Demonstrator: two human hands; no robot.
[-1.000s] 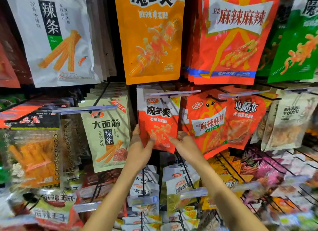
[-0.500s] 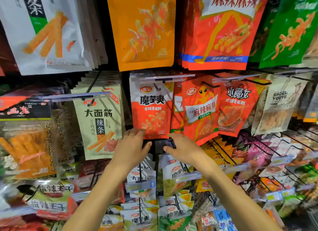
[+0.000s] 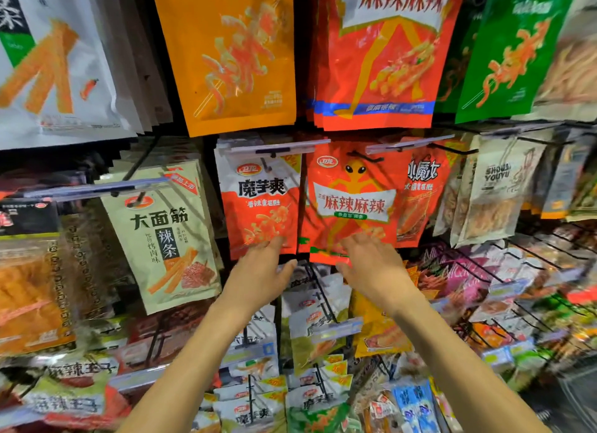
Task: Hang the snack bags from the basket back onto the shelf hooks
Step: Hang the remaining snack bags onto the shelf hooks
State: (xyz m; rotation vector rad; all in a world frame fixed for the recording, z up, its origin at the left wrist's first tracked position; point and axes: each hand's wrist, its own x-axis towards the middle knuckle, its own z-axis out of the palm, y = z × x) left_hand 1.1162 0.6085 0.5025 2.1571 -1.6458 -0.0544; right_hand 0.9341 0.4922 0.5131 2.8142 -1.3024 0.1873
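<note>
A white-and-red snack bag (image 3: 260,200) hangs on a shelf hook (image 3: 273,148) in the middle row. Right beside it hangs a red snack bag (image 3: 352,203) with a yellow figure. My left hand (image 3: 261,271) is just below the white-and-red bag, fingers straight, fingertips at its bottom edge. My right hand (image 3: 371,264) is spread under the red bag, fingertips over its lower edge. Neither hand grips anything. The basket is out of view.
Large orange (image 3: 226,51), red (image 3: 381,51) and green (image 3: 507,51) bags hang in the row above. A beige bag (image 3: 164,235) hangs at left, pale bags (image 3: 497,187) at right. Wire hooks with small packets (image 3: 310,335) jut out below my hands.
The white-and-red bag my hands held up a second ago now hangs on its hook. Both hands dropped below it and now reach up again with open fingers.
</note>
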